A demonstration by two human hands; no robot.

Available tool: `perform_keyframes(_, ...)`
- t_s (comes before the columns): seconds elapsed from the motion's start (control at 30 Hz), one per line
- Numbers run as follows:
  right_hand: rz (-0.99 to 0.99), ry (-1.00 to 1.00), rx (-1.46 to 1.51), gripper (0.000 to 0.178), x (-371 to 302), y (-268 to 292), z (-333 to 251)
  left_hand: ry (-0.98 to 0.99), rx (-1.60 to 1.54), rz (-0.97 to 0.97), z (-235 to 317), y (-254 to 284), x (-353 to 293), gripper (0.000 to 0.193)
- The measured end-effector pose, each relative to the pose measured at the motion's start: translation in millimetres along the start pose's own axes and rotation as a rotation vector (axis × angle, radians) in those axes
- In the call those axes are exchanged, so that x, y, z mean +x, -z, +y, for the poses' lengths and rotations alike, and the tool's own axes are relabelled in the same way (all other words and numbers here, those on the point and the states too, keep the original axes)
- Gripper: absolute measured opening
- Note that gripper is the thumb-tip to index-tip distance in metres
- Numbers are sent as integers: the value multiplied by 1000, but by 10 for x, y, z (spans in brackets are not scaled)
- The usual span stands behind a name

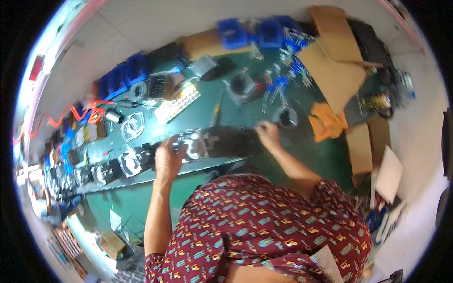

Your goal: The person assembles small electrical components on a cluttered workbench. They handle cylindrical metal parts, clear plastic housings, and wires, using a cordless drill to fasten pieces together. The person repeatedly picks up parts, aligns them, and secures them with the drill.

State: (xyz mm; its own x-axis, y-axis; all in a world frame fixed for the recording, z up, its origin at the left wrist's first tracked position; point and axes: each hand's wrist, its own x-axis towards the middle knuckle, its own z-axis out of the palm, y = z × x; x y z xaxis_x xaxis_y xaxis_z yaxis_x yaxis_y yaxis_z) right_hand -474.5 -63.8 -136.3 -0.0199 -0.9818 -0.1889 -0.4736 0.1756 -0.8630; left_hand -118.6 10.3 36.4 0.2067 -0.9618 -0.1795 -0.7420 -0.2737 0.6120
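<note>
My left hand point(169, 158) is at the bench's front edge, its fingers curled round the left side of a black unit with a shiny, clear-and-silver round part point(192, 144). Right of that part stretches a dark, blurred black piece point(230, 141), which seems joined to it; motion blur hides where one ends. At its far right end is my right hand point(269, 135), thumb and fingertips pinched together. What lies in that pinch is too small to make out. A screwdriver with a yellowish handle point(216, 114) lies just beyond.
Similar black units with clear round parts point(131, 161) line the front edge leftward. Tape-like rolls point(241, 86), blue-plug wires point(278, 87), an orange cloth point(326, 121) and cardboard point(332, 66) lie behind and right. Blue bins point(232, 34) stand at the back; a red coiled hose point(56, 121) hangs left.
</note>
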Motion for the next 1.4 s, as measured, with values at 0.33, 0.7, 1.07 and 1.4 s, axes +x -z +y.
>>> perform_keyframes(0.33, -36, -242, 419, 21, -251, -315, -202, 264, -151, 249, -1177, -80, -1192, 19)
perform_keyframes(0.7, 161, 44, 547, 14, -512, -1123, -1757, 866, -140, -104, -3503, -782, -3894, 35)
perform_keyframes(1.07, -453, 318, 201, 21, -376, -2824, -3090, 994, -626, 315, -4356, -484, -4352, 18)
perform_keyframes(1.4, -692, 261, -41, 23, 326, -4172, -3226, 1184, -307, 313, -4402, 36, -4763, 29)
